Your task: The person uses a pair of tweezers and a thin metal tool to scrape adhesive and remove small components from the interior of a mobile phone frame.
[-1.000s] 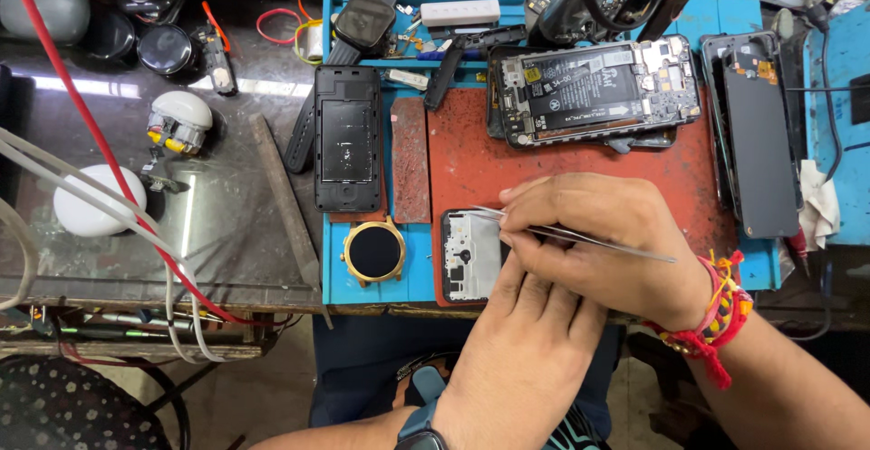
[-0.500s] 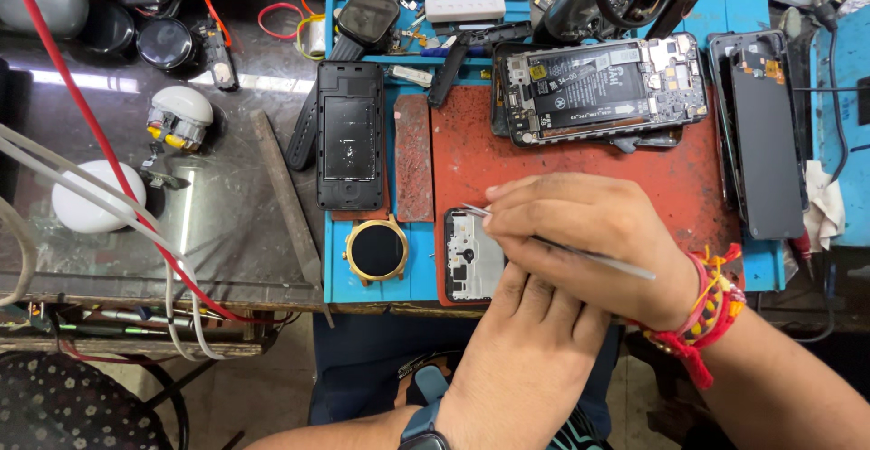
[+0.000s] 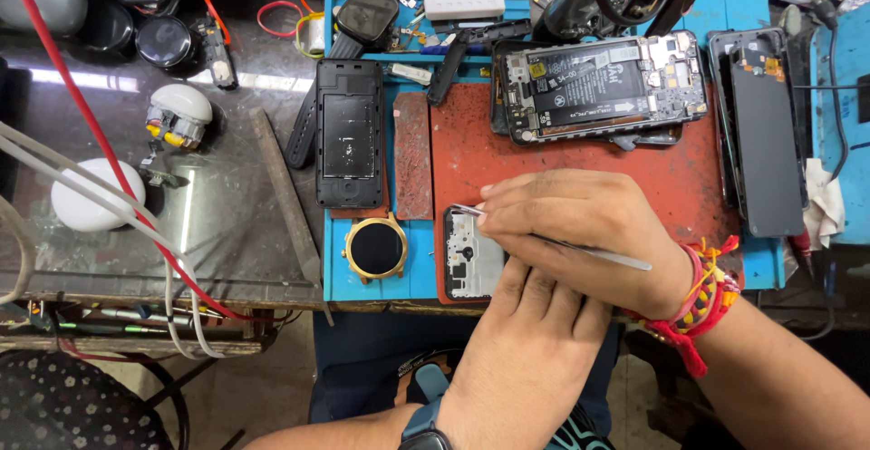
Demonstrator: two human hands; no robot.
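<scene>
My right hand (image 3: 580, 228) grips thin metal tweezers (image 3: 594, 252), their tips touching the top edge of a small opened device frame (image 3: 467, 260) lying at the near edge of the red mat (image 3: 462, 160). My left hand (image 3: 535, 332) lies below it, fingers resting against the frame's right side and mostly tucked under my right hand. Red and yellow thread bands circle my right wrist. A dark watch sits on my left wrist.
A gold-rimmed round watch (image 3: 375, 248) lies left of the frame on the blue mat (image 3: 337, 273). An opened phone with battery (image 3: 598, 87), a black phone back (image 3: 349, 133), another dark phone (image 3: 766, 133), a brown block (image 3: 412, 155), earbud cases and cables surround the mat.
My right hand has shifted slightly and the tweezers' tips have stayed at the frame's top edge. The view has drifted a little; nothing else has moved.
</scene>
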